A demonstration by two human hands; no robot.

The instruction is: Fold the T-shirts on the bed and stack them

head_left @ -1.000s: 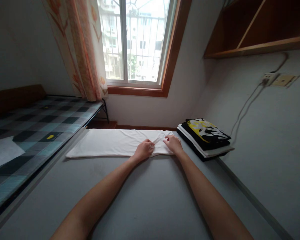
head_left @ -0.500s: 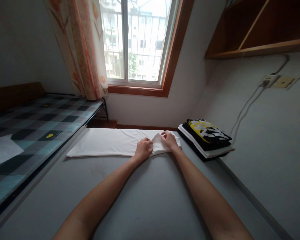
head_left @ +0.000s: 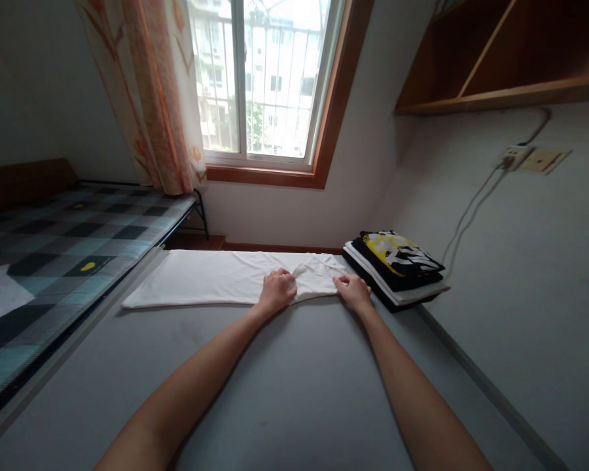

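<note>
1. Nearest is the grey table (head_left: pixel 294 386), its top stretching forward under the person's hands.
2. The left hand (head_left: pixel 277 290) rests on the middle-right part of the white cloth (head_left: pixel 206 280), fingers curled down against the fabric; whether they pinch it cannot be told.
3. The right hand (head_left: pixel 354 292) is at the cloth's near right corner, well apart from the left, its fingers bent and thumb close to them (the view does not settle whether fabric is caught between).
4. The cloth lies in a long, flat strip across the table's far end, smoother at left, creased between the hands.
5. Just beyond the right hand sits a stack (head_left: pixel 397 271) of folded clothes, black and white, with a yellow-patterned piece on top.
6. To the left stands a bed (head_left: pixel 127 216) with a checked mattress, a white sheet (head_left: pixel 2 294) lying on it.
7. Farthest are the curtain (head_left: pixel 152 98) and window (head_left: pixel 275 98).
</note>
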